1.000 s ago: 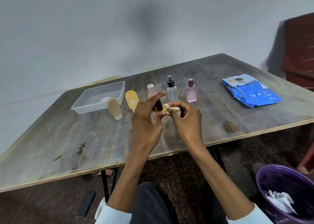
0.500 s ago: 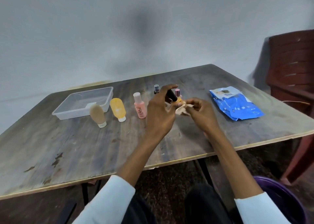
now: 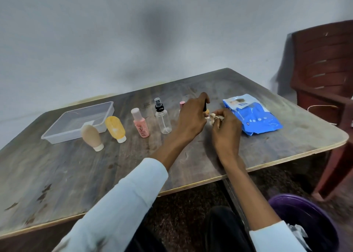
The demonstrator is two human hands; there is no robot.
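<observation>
Gripping a small bottle (image 3: 206,114) near the middle of the worktop (image 3: 76,175), the left hand (image 3: 191,117) has its fingers curled round the cap end. Only a strip of black cap and a bit of orange body show past the knuckles. Whether the bottle stands on the wood or is lifted off it cannot be told.

A crumpled pale wipe (image 3: 214,116) meets the bottle from the right. It is pinched by the right hand (image 3: 226,131), whose fingers bend in round it. Just right of both hands a blue packet (image 3: 254,117) lies flat.

Left of the hands 4 containers stand in a loose row:
- a clear spray bottle (image 3: 162,120) with a black pump, nearest the left hand
- a pink bottle (image 3: 140,125)
- a yellow tube (image 3: 115,128), tilted on its white cap
- a beige tube (image 3: 91,137), also cap down

A pink-capped bottle (image 3: 182,104) is mostly hidden behind the left hand. Behind the 2 tubes sits a clear plastic tray (image 3: 76,121). A dark red chair (image 3: 324,70) stands off the worktop's right end. A purple bin (image 3: 305,223) sits on the floor at the lower right, with crumpled paper inside.
</observation>
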